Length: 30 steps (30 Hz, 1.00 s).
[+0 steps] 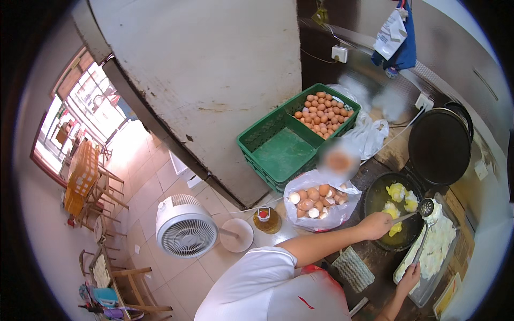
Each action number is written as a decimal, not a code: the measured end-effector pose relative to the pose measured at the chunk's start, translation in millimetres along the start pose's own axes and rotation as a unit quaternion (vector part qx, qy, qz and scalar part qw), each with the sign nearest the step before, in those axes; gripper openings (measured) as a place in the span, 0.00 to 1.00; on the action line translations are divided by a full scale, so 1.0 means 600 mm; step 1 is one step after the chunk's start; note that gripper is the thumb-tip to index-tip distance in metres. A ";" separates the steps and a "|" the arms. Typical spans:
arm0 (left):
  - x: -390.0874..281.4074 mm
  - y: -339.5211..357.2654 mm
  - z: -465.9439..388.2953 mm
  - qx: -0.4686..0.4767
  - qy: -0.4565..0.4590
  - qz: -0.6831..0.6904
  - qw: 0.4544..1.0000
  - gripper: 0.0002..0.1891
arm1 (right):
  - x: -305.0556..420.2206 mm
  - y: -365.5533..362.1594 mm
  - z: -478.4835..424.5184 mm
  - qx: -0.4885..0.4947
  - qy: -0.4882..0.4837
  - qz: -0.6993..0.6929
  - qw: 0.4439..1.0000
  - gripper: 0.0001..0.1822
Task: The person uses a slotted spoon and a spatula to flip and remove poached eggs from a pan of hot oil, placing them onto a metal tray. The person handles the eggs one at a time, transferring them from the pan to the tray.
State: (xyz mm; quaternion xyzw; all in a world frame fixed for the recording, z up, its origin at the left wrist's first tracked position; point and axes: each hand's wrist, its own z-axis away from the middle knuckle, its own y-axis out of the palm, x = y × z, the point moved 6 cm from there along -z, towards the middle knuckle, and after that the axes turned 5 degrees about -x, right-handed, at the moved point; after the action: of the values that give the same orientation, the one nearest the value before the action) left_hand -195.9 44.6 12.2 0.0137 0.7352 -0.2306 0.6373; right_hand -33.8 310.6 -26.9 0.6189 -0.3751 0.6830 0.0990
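My left hand (377, 225) grips the handle of a perforated metal skimmer (426, 207), reaching across a round black pan (373, 236). Several yellow-and-white fried pieces (396, 191) lie in oil in the pan. Lower right, my right hand (409, 277) is closed around the handle of a metal spoon (420, 245). Its upper end, by the skimmer, meets a white lump, and I cannot tell the two ends fully apart. Below that spoon, a clear rectangular tray (425, 299) holds a thick white mixture (435, 244).
The pan's black lid (439, 146) stands raised. Left of the pan sits a plastic bag (293, 218) of eggshells. Behind is a green crate (257, 160) with brown eggs (323, 114). A striped cloth (353, 269), an oil bottle (267, 220) and a fan (186, 228) are nearer.
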 end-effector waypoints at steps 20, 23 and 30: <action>0.000 0.007 0.007 0.005 -0.021 -0.018 1.000 0.15 | -0.041 -0.012 -0.027 0.012 -0.037 -0.006 0.999 0.17; 0.005 0.018 0.006 0.011 -0.020 -0.007 1.000 0.15 | -0.051 -0.018 -0.029 0.017 -0.028 -0.010 0.999 0.18; 0.006 0.017 -0.003 0.037 -0.007 -0.029 0.999 0.18 | -0.050 -0.028 -0.013 -0.019 0.007 0.067 0.998 0.25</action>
State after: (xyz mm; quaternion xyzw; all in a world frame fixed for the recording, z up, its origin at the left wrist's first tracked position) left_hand -195.2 53.2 5.6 0.0146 0.7217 -0.2763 0.6345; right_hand -23.5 337.2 -47.3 0.5856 -0.4275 0.6854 0.0675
